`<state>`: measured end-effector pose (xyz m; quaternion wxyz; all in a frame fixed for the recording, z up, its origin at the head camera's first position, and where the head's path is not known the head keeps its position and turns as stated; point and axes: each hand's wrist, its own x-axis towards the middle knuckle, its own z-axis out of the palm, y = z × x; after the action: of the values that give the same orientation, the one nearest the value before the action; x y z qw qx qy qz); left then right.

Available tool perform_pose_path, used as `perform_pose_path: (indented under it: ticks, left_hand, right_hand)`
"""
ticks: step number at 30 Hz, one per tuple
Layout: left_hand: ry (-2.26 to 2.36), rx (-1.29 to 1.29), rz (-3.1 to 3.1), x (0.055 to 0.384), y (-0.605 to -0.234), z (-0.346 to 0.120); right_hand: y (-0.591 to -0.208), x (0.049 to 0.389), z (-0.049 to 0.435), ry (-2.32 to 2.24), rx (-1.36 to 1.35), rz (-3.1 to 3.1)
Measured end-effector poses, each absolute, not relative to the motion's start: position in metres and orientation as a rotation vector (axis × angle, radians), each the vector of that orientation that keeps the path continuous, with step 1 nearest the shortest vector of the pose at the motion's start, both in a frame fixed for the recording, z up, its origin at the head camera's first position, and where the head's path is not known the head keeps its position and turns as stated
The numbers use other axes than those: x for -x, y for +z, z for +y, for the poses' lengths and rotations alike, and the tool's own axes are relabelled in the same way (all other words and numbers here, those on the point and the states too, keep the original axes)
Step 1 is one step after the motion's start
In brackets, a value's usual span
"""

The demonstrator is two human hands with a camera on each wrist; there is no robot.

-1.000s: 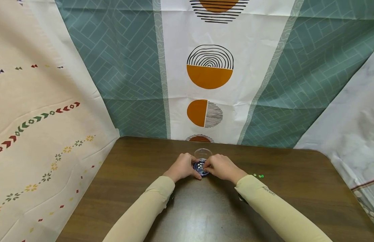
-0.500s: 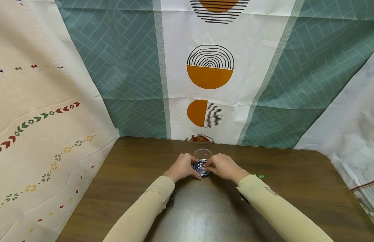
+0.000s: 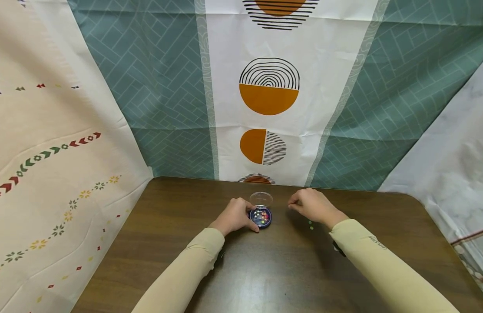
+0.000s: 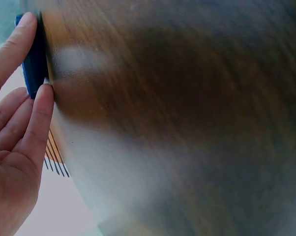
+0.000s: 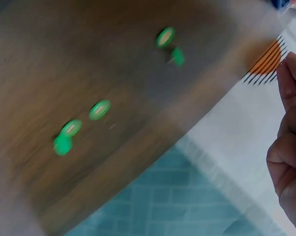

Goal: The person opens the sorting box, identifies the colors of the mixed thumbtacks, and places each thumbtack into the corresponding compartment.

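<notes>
The round blue box [image 3: 267,225] sits on the brown table [image 3: 261,274], near the far edge. Inside the box are little pins [image 3: 265,216] with round heads. The white ones are on the left side of the box, the red and pink ones are on the right, and a green one is close to the front. A clear round lid [image 3: 261,199] is at the back of the box, tipped away from it. The box itself holds all of these pins in one loose bunch.

The left hand [image 3: 235,216] is at the left of the box and holds it. Its thumb is on the front side and a finger is on the back side, so the box is pinched between them.

The right hand [image 3: 312,205] is up in the air to the right of the box, well apart from it. Its fingers are curled, with the thumb and finger tips pressed together. That spot is small and blurry, so I can't tell if they pinch something tiny.

More green pins [image 5: 99,109] lie on the table, further right of the box, under the right arm. Five show from the right wrist.

Behind the box hangs a green and white cloth [image 3: 269,43].
</notes>
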<state>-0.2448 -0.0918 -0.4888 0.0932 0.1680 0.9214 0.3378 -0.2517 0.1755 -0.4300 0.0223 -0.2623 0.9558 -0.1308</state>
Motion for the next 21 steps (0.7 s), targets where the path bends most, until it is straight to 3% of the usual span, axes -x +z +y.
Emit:
perform_pose_path:
  ticks: [21]
  left_hand:
    - [0.988,-0.474,2.726,0.245,-0.488,-0.091]
  right_hand:
    - [-0.455,0.242,0.233,-0.360,0.581,2.904]
